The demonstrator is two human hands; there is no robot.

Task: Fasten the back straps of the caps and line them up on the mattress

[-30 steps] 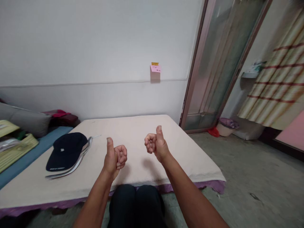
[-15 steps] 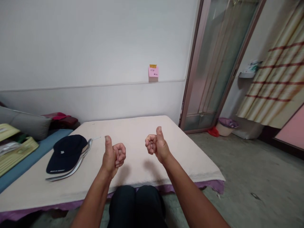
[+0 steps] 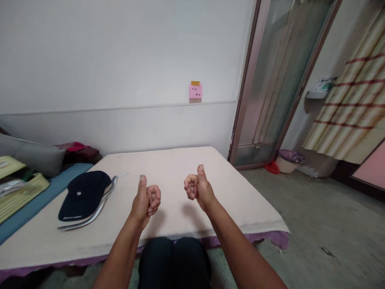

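My left hand (image 3: 146, 200) is held above the cream bed cover (image 3: 171, 168), its fingers curled into a fist and the thumb pointing up. Opposite it, my right hand (image 3: 199, 186) makes the same shape, thumb raised and fingers folded. Nothing shows in either hand, and a gap separates them. Both cast shadows on the cover without touching it. To the left of my left hand lies a dark navy cap (image 3: 86, 194) on top of a light, flat object (image 3: 99, 210) with a thin strap, whose kind I cannot make out.
At the left are a grey cushion (image 3: 33, 154), a yellow-green striped container (image 3: 27, 196) and a blue strip of cloth (image 3: 57, 190). A pink note (image 3: 195, 91) is taped to the wall. A sliding glass door (image 3: 267, 80), a bin (image 3: 288, 162) and a curtain (image 3: 351, 104) stand right.
My left hand has shifted slightly to the right, closer to my right hand. My right hand sits a little lower. The view has moved slightly; the cap stays put.
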